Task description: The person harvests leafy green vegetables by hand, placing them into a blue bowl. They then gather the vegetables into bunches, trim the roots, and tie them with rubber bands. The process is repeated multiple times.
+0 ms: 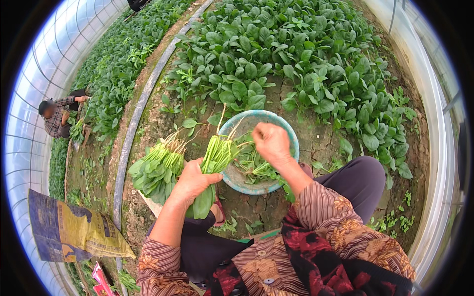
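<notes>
My left hand [194, 181] grips a bunch of leafy greens [218, 153] that look like spinach, pale stems and roots up and leaves hanging below. Left of it, a larger bunch of the same greens [159, 166] rests roots up on a pale support, partly hidden by my forearm. Over the rim of a worn blue-green basin [292, 135], my right hand [274, 142] has its fingers curled together. A thin root from the held bunch reaches its fingertips; whether they pinch it is unclear. Loose leaves and stems [255, 164] lie inside the basin.
Dense leafy greens [259, 48] grow ahead and to the right. A grey hose [137, 114] runs along the soil at left. Beyond it, another person [59, 114] sits holding greens. A printed sack [77, 229] lies lower left. Plastic sheeting [426, 92] bounds the right side.
</notes>
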### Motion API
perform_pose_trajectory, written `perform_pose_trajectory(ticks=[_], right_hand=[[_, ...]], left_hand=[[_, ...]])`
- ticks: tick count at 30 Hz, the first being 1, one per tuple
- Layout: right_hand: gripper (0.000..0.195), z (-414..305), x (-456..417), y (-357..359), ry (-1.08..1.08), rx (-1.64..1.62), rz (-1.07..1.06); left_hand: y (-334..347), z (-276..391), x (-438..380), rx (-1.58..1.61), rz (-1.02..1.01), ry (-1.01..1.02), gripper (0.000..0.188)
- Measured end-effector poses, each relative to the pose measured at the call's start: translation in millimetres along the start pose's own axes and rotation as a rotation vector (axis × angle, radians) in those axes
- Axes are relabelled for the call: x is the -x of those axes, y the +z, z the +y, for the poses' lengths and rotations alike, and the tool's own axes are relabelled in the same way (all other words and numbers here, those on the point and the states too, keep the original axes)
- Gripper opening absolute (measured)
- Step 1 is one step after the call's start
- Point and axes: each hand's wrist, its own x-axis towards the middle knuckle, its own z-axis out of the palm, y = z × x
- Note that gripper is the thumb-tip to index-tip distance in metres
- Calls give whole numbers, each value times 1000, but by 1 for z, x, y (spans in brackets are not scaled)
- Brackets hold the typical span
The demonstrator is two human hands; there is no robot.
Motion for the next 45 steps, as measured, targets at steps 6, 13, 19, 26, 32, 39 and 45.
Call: perform_pose_trajectory(ticks=[6,13,19,26,32,39,45], right_hand=[[46,-24,-22,-22,11,-628,-218],[15,-41,-11,-21,76,-705,-629],[15,-15,-13,-18,-97,-532,-540],[33,54,-10,1,-231,-91,-169],[21,-17,-19,-38,494,-1067,-939],[13,-12,-21,-34,407,-956,-697],[15,76,7,-11,-95,480,-274]], left_hand=[[-7,-7,4,-87,-64,-34,41],[-4,-12,-3,-88,-226,-40,38],[-9,-9,5,9,-312,-103,40],[-5,5,8,150,-260,-111,49],[-11,6,12,168,-248,-115,48],[-10,5,15,161,-198,-97,47],[-6,11,13,216,-145,-39,43]])
